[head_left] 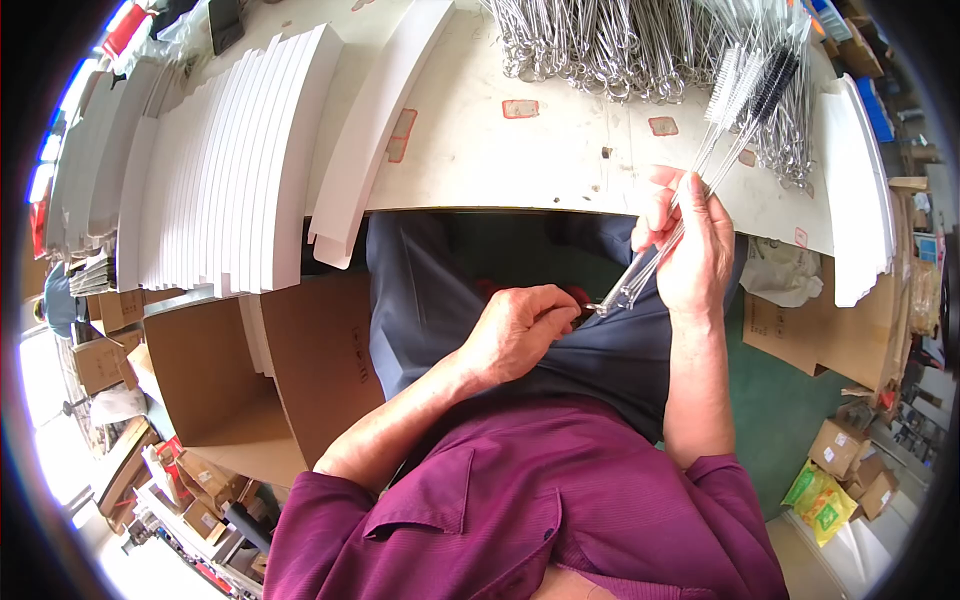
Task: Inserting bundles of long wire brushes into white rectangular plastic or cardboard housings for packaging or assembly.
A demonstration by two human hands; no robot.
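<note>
My right hand is closed round several thin wire-handled cleaning brushes. Their bristle heads, some white and one black, point up and away over the table, and their looped wire ends hang toward my lap. My left hand is lower and to the left, with thumb and forefinger pinched at the loop end of one brush; the fingers partly hide that spot. Beyond my right hand, a large pile of similar looped wires lies along the far side of the table.
Folded white card boxes stand in a row at left, with one long white strip beside them. More white card is stacked at the table's right edge. An open cardboard carton sits below left; a brown carton is below right.
</note>
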